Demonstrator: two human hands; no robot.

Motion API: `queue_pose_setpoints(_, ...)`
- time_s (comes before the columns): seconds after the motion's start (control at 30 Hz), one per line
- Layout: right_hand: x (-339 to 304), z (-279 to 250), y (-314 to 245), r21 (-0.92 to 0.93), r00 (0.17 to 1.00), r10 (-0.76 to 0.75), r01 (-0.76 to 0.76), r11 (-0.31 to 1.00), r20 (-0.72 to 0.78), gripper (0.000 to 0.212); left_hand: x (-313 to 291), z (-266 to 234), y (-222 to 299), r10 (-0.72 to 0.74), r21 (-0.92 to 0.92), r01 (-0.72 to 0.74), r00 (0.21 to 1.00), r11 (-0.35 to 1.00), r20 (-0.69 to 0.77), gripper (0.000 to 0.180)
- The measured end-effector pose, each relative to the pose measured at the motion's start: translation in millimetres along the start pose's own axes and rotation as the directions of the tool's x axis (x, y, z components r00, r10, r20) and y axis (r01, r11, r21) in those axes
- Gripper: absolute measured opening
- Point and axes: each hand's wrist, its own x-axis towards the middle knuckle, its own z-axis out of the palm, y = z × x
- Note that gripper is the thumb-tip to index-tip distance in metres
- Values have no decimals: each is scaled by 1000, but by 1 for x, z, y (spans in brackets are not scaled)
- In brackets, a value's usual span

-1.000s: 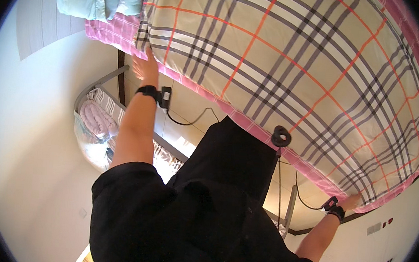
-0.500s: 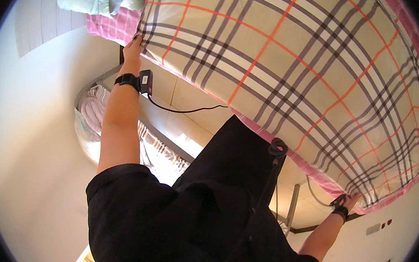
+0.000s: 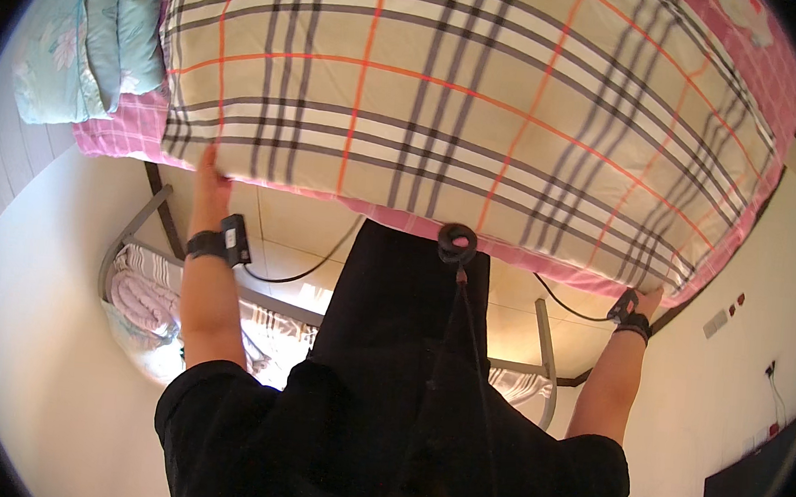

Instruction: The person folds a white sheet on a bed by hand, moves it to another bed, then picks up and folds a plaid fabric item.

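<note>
A beige plaid quilt (image 3: 410, 100) with grey, black and orange lines lies spread over a pink bed sheet (image 3: 122, 126). My left hand (image 3: 211, 182) is at its near edge, a little in from the left corner. The thumb shows on top of the cloth, and the other fingers are mostly hidden. My right hand (image 3: 653, 298) is closed at the near right corner, its fingers largely covered by the fabric. Each wrist wears a black strap with a small box, and a cable (image 3: 307, 277) runs from the left box.
Light blue floral bedding (image 3: 91, 47) is piled at the bed's left end. Behind me stands another metal-framed bed (image 3: 162, 258) with a rolled pink blanket (image 3: 143, 301). A wall with a socket plate (image 3: 715, 324) is on the right. A dark cord loop (image 3: 457, 244) hangs before me.
The view has turned, and the quilt's near edge now runs more level. My left hand has moved inward from the left corner along the edge; my right hand stays at the right corner.
</note>
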Motion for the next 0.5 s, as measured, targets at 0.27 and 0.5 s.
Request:
queue_pose_setpoints(0.27, 8, -25, -7, 735, 824, 561, -427, 527, 77, 28, -94, -27, 44, 286, 116, -270, 946, 956, -152, 33)
queue_pose_setpoints(0.5, 39, -82, -100, 915, 822, 555, -315, 251, 131, 29, -133, 37, 117, 299, 88, -290, 948, 953, -109, 26)
